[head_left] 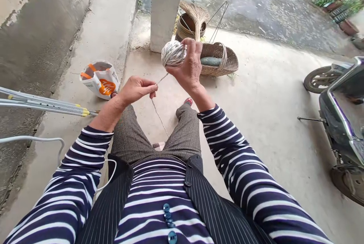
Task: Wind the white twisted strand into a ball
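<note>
My right hand (191, 64) grips a ball of pale grey-white cord (173, 53), held up in front of me with the fingers curled over its right side. From the ball a short stretch of cord slants down to my left hand (139, 89), whose thumb and forefinger are pinched on it. Below the pinch the loose cord (159, 117) hangs down between my knees, and its lower end is hidden near my lap.
On the left stand a white and orange bag (98, 81) and several metal poles (42, 102). Ahead are a pillar (166, 9), a straw broom (196, 13), a metal bucket (186, 28) and a wicker basket (220, 70) holding a dark green gourd (211, 61). A scooter (335, 111) is parked right.
</note>
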A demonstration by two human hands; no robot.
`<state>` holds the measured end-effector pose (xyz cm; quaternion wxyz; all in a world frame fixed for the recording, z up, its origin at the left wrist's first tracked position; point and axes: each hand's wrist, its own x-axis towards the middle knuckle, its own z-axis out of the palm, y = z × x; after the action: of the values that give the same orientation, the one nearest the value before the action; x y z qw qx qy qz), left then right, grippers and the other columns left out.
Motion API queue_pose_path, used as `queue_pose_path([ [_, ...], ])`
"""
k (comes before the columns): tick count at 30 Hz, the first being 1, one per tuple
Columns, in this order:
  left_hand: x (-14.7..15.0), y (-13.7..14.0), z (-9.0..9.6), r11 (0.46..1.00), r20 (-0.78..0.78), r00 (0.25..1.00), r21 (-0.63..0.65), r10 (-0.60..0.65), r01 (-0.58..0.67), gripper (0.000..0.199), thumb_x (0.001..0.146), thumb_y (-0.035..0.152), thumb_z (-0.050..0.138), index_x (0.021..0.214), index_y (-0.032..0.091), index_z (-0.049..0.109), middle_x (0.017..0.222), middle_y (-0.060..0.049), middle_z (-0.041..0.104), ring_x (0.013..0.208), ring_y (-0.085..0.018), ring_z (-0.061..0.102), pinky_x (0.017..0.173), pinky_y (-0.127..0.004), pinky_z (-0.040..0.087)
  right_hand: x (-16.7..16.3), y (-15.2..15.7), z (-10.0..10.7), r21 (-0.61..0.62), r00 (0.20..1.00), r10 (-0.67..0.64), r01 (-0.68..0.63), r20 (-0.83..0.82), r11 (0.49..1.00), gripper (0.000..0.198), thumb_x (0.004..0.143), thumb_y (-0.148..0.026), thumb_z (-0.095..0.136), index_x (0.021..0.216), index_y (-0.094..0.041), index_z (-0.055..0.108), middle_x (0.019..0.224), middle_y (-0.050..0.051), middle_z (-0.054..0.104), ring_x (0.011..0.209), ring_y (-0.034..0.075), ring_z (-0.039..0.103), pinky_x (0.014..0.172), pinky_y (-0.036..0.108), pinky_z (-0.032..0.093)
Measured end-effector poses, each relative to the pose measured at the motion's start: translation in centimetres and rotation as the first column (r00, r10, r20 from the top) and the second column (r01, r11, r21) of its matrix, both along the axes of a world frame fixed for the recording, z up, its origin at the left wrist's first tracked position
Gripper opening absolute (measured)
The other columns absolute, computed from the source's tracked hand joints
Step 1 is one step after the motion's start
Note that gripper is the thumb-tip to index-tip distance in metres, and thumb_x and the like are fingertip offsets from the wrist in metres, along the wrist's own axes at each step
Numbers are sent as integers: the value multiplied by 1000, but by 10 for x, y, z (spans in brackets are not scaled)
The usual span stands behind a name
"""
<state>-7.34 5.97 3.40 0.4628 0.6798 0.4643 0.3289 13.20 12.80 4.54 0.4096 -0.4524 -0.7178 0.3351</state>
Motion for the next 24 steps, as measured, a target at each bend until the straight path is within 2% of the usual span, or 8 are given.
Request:
queue_pose_path([
  [3,-11,11,13,987,-46,992,119,116,-110,32,84,41,67,64,16,72,65,-4,70,66,-15,63,72,-27,48,2,5,-5,113,996,-78,73,40,991,58,69,-20,79,120,-24,52,130,8,47,128,28,51,87,35,60],
  [6,-17,18,21,960,-114,976,235,184,-153,28,85,37,67,67,17,74,63,-3,68,68,-16,63,73,-28,49,8,7,-7,-135,969,231,-218,92,966,55,63,-21,81,114,-22,62,116,6,59,113,26,60,86,37,60],
  [8,-16,18,22,950,-146,974,287,173,-126,27,86,35,67,67,17,74,63,-2,67,71,-16,64,74,-28,49,13,5,-9,-354,892,452,-428,-18,831,53,63,-26,80,114,-20,66,104,4,65,98,22,64,80,34,60],
  [11,-12,16,17,927,-144,978,363,154,-93,27,87,34,67,66,17,74,66,-2,67,74,-16,63,78,-28,49,21,-6,-16,-484,797,527,-600,-294,637,55,66,-34,78,119,-20,68,99,3,71,87,18,66,72,28,58],
  [15,-9,14,-1,937,-116,976,320,183,-138,29,87,38,68,70,17,76,71,-3,71,78,-17,65,79,-27,50,26,-26,-22,-490,743,435,-665,-508,564,60,64,-34,80,121,-21,67,110,5,74,94,20,70,77,29,60],
  [19,-4,15,-23,972,-9,985,158,175,-171,37,87,49,70,74,15,77,73,-4,74,81,-18,67,79,-28,52,19,-41,-7,-438,720,279,-633,-635,638,60,69,-32,77,126,-22,62,120,6,72,97,20,71,78,32,63],
  [22,3,12,-36,985,93,983,51,159,-164,40,87,49,70,66,15,73,72,-6,74,79,-18,69,84,-29,52,12,-39,10,-372,736,204,-536,-646,758,55,73,-39,74,123,-25,56,127,6,68,100,21,71,80,35,64],
  [24,7,8,-40,990,117,983,-2,141,-141,38,86,46,69,63,15,72,72,-7,74,78,-18,69,85,-28,52,10,-29,15,-349,790,109,-384,-604,854,50,74,-42,73,117,-27,51,127,6,65,102,22,69,82,36,65],
])
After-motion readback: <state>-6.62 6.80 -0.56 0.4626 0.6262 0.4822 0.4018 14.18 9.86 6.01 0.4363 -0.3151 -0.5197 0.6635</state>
